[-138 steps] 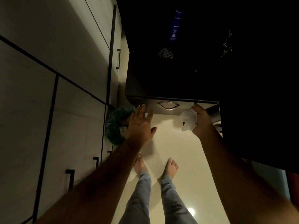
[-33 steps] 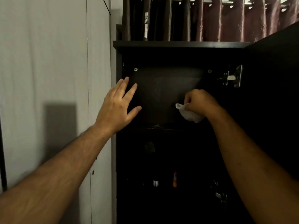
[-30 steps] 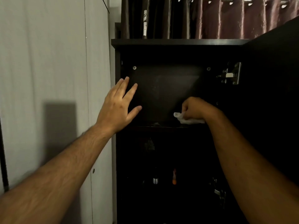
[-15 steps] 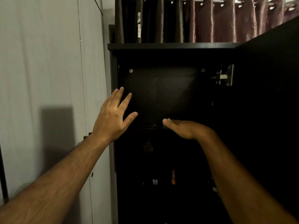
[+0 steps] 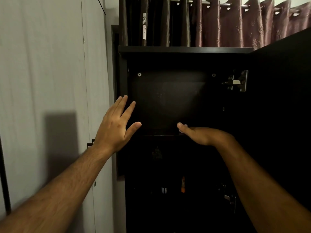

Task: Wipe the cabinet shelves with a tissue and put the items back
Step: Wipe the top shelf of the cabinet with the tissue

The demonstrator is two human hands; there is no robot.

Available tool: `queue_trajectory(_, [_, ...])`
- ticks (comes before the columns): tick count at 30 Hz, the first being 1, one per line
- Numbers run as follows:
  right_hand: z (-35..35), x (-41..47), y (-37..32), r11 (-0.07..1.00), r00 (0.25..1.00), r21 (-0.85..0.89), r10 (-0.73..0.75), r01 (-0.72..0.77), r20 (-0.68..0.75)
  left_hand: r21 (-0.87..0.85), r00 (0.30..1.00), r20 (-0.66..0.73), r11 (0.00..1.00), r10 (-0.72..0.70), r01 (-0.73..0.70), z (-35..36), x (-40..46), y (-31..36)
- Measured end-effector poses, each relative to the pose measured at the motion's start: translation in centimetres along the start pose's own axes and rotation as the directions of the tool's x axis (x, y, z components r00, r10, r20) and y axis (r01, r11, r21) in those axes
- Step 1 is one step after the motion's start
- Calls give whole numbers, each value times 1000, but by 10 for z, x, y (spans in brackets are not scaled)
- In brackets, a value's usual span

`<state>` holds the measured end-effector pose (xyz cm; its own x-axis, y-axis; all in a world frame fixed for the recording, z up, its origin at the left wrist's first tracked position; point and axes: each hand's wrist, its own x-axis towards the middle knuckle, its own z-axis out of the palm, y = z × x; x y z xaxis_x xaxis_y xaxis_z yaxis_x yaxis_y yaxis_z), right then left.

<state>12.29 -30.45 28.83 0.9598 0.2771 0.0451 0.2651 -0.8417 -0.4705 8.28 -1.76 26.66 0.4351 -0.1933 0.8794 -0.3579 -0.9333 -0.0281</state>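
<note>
The tall dark cabinet (image 5: 185,49) stands open in front of me. My right hand (image 5: 198,134) lies flat, palm down, on the front of the top shelf (image 5: 158,135), fingers straight and pointing left. The white tissue is hidden under that hand. My left hand (image 5: 116,126) is raised at the cabinet's left edge, fingers spread and straight, holding nothing. The top compartment's back panel (image 5: 168,98) shows bare. On dim lower shelves stand small items, among them an orange one (image 5: 183,182) and a white one (image 5: 164,190).
The cabinet door (image 5: 286,115) stands open on the right, its metal hinge (image 5: 237,81) near the top. A pale wardrobe (image 5: 50,64) fills the left. Maroon curtains (image 5: 218,22) hang behind the cabinet top.
My view rose from the floor to the top compartment. My right hand came down from the back panel onto the shelf and flattened over the tissue. The left hand barely moved.
</note>
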Motion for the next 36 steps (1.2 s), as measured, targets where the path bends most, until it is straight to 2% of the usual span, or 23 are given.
queue_trajectory(3, [11, 9, -19, 998, 999, -52, 22, -24, -32, -12, 1000, 4, 1000, -11, 11, -1, -5, -8])
queue_trajectory(5, [24, 13, -44, 995, 999, -88, -49, 48, -11, -28, 1000, 8, 1000, -6, 6, -1, -6, -12])
queue_trajectory(9, [44, 11, -90, 977, 974, -79, -188, 199, 126, -45, 1000, 0, 999, 16, -16, 1, -8, -15])
queue_trajectory(13, [45, 4, -67, 940, 935, -19, -338, 342, 108, -32, 999, 8, 999, 33, -33, 4, -6, -17])
queue_trajectory(15, [36, 0, -41, 956, 956, -6, -292, 292, 9, -18, 999, 20, 999, 48, -47, 4, -6, -17])
queue_trajectory(17, [21, 1, -15, 988, 985, -33, -154, 151, -83, -5, 998, 39, 999, 53, -53, 4, -7, -16])
queue_trajectory(19, [9, 7, 3, 998, 993, -61, 8, -15, -116, 11, 997, 62, 999, 49, -49, 4, -9, -17])
queue_trajectory(21, [8, 15, 2, 987, 987, -112, 104, -118, -124, 18, 996, 75, 999, 42, -44, 4, -11, -20])
queue_trajectory(24, [22, 24, -31, 986, 995, -155, 42, -56, -95, -3, 997, 76, 999, 34, -34, 6, -14, -21])
queue_trajectory(28, [46, 21, -84, 985, 992, -128, -106, 114, 72, -26, 998, 52, 999, 34, -33, 11, -16, -17])
queue_trajectory(31, [43, 13, -75, 969, 966, -69, -226, 236, 126, -33, 999, 43, 999, 33, -32, 15, -14, -13])
queue_trajectory(33, [33, 5, -51, 980, 978, -3, -199, 199, 70, -31, 999, 46, 999, 28, -27, 16, -12, -12])
queue_trajectory(36, [12, -2, -10, 996, 995, -14, -84, 83, -53, -9, 999, 43, 1000, 21, -20, 17, -12, -10])
